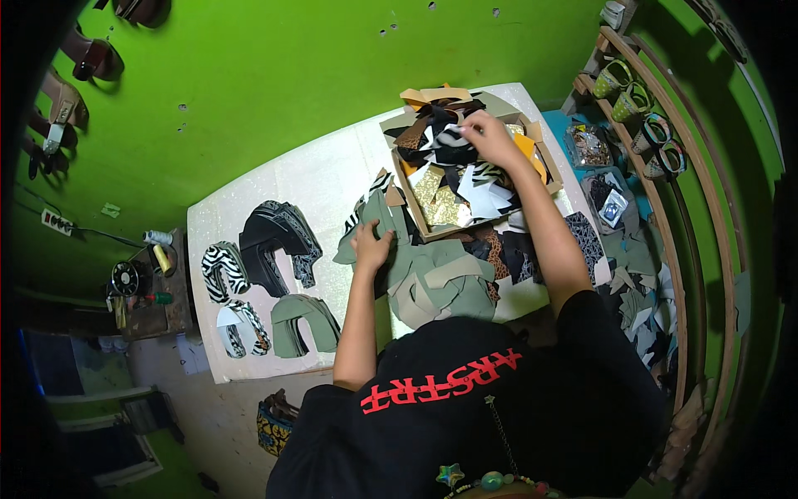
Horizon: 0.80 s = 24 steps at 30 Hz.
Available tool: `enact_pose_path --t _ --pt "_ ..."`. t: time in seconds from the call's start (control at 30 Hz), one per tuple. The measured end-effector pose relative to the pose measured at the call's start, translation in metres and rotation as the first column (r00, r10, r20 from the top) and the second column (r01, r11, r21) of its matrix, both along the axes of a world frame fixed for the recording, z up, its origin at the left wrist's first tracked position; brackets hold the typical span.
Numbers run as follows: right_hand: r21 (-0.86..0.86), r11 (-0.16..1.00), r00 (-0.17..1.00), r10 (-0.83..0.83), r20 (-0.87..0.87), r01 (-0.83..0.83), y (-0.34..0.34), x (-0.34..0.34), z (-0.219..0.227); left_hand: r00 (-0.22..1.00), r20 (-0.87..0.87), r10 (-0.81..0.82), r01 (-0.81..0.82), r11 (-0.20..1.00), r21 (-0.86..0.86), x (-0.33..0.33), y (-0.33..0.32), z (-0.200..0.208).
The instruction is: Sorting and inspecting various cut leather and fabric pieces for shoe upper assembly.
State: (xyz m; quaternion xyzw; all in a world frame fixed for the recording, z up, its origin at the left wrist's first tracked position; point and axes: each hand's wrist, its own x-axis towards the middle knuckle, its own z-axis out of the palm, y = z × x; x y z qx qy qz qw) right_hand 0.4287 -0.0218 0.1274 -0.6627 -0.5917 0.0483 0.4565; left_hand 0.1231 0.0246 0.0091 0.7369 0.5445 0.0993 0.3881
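Sorting of cut material pieces is in hand. Right hand [490,137] reaches into the cardboard box [409,190] at the desk's [274,187] far end, grip pinched on a black-and-white piece [451,137]. Left hand [371,246] lies spread, flat on the olive-green pieces [436,279] just beside the box. Judged next: lift the piece clear without dragging its neighbours. Sorted stacks [266,241], zebra, black and olive, lie to the left. No labels are legible.

I see a shallow cardboard box [416,218] on the white table, tilted on a heap of cut pieces and crammed with black, zebra-striped, gold and orange scraps [453,179]. Just left of it, flat olive-green cutouts [436,279] lie overlapped in a loose pile near the table's front edge.
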Motion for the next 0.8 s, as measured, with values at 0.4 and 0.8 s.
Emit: enact_pose_path --t 0.4,0.8 --pt "-0.539 0.767 0.842 -0.003 0.54 0.349 -0.063 -0.023 -0.012 0.996 0.065 0.068 -0.076 0.989 0.131 0.001 -0.002 -0.008" --pt "-0.057 0.897 0.885 -0.442 -0.144 0.439 -0.055 0.029 -0.014 0.96 0.241 0.14 -0.232 0.882 0.411 0.025 -0.02 0.045"
